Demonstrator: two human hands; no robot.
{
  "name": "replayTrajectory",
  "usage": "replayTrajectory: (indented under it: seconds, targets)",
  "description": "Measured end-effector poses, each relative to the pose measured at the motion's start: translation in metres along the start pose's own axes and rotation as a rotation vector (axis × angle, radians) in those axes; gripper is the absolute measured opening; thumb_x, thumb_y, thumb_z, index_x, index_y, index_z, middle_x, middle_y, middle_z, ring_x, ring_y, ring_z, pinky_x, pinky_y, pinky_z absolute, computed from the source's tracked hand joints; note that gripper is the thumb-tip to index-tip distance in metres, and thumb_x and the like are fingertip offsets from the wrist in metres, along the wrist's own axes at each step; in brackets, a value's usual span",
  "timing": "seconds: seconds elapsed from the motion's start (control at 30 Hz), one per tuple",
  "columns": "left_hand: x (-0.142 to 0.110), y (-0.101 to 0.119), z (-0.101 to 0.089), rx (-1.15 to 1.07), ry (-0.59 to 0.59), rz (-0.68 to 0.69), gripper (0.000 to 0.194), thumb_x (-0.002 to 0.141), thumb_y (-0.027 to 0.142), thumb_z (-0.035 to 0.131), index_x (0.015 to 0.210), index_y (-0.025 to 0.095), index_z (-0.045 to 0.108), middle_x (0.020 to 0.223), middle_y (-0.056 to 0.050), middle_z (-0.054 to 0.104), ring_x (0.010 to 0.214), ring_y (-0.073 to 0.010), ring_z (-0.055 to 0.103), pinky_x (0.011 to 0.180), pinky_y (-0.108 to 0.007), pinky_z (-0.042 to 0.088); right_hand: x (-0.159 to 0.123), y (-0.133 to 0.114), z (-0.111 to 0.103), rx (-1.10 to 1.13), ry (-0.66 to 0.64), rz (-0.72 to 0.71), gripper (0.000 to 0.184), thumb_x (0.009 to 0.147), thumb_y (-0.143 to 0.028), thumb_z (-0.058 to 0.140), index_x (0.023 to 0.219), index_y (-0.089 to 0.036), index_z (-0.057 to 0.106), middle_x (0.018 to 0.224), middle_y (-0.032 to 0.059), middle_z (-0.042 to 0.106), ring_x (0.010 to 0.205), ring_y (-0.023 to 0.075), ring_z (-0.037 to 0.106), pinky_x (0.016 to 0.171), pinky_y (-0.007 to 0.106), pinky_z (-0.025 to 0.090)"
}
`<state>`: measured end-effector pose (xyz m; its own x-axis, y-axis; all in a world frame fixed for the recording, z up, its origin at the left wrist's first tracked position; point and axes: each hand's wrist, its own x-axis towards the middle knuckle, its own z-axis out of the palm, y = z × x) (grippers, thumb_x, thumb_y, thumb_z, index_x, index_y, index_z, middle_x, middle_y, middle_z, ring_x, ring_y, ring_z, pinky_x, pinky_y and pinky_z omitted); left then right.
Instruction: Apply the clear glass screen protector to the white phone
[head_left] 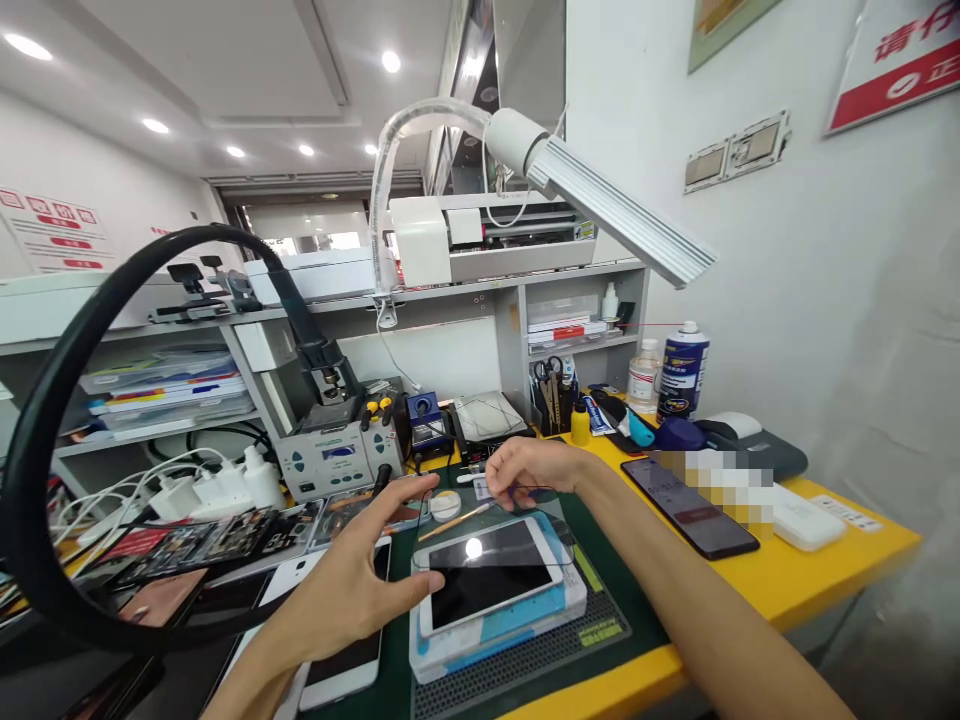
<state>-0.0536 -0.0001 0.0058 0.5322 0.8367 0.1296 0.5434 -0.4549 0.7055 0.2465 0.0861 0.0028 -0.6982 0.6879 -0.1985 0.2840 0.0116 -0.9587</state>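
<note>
A white-framed tablet with a dark screen lies on a blue and white box. Just over its far part is a clear glass sheet, tilted, its edges hard to make out. My right hand pinches the sheet's far edge with curled fingers. At the left, my left hand has its thumb and index finger spread wide. Its thumb tip is by the tablet's left edge and its index tip by the sheet's far left corner; whether they touch is unclear. Behind the sheet lie a thin brush-like stick and a small round white container.
A dark perforated mat lies under the box. Left are a white phone, circuit boards and a looping black arm. A dark phone lies right. Behind stand a soldering station and a spray can; a lamp hangs overhead.
</note>
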Motion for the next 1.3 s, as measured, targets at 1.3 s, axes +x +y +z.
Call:
replayTrajectory:
  seconds: [1.3]
  targets:
    - [0.003,-0.009,0.017,0.087,0.197,0.098,0.064,0.084,0.056,0.073,0.14,0.03,0.054,0.143,-0.01,0.061,0.129,-0.0343,0.058,0.106,-0.051,0.05,-0.025,0.036,0.014,0.413,0.565,-0.198,0.03,0.101,-0.043,0.061,0.107,-0.015,0.067,0.098,0.0039,0.071,0.077,0.0163,0.069,0.069,0.033,0.059]
